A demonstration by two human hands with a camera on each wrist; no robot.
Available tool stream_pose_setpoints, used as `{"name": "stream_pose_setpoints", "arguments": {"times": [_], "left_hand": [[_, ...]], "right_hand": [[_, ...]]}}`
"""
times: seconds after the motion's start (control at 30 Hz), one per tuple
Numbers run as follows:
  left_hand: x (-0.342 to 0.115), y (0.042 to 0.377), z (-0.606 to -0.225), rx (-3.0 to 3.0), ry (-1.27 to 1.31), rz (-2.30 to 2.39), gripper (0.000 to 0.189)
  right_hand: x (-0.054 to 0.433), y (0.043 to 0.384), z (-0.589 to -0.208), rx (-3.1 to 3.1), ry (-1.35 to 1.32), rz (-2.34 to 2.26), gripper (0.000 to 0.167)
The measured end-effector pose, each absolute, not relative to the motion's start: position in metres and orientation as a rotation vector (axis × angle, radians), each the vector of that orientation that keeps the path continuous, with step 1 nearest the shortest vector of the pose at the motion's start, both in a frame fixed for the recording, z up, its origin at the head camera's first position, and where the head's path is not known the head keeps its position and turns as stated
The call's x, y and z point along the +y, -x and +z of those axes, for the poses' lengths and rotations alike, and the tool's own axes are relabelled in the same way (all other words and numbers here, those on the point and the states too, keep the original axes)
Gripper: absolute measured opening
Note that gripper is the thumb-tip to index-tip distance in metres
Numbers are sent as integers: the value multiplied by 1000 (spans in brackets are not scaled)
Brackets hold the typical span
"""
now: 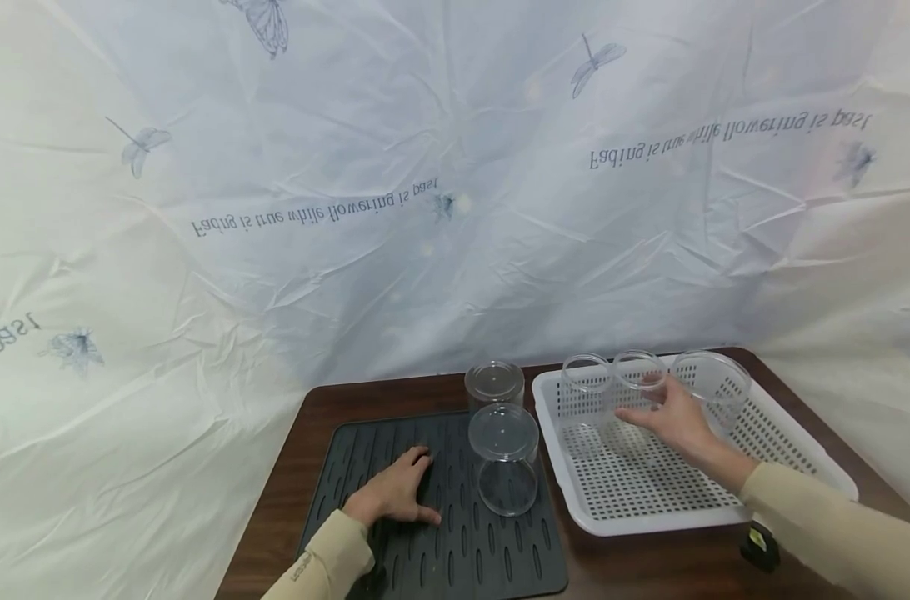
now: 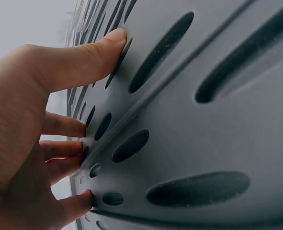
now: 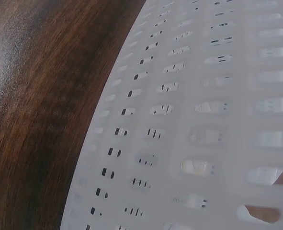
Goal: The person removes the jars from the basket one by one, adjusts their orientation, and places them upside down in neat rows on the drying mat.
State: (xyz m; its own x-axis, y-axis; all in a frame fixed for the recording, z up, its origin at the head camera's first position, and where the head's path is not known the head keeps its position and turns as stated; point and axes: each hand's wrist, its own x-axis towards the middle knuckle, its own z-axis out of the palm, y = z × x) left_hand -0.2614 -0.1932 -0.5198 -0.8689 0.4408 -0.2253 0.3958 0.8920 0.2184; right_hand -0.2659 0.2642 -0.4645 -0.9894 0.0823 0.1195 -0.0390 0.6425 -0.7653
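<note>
Inside the white perforated basket (image 1: 627,527), my right hand (image 1: 676,415) grips a clear glass jar (image 1: 638,360), the middle one of three along the back. To its left stands another clear jar (image 1: 586,375), and to its right a wider clear one (image 1: 713,367). My left hand (image 1: 398,492) rests on the dark grey ribbed drying mat (image 1: 440,567), its fingers spread and fingertips touching the surface. Two clear jars stand on the mat's right side, a front jar (image 1: 506,467) and a back jar (image 1: 494,383). In the right wrist view the basket wall (image 3: 179,124) hides most of the hand.
A dark brown wooden table (image 1: 282,500) carries the mat and basket side by side. Behind it hangs a pale printed sheet (image 1: 425,275). Under the right forearm is a small black object (image 1: 759,547).
</note>
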Motion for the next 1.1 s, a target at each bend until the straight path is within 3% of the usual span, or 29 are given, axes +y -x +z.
{"name": "stream_pose_setpoints", "arguments": {"times": [1.1], "left_hand": [[-193, 260, -520, 2785, -625, 265, 100]], "right_hand": [[262, 248, -429, -2623, -3, 1300, 93]]}}
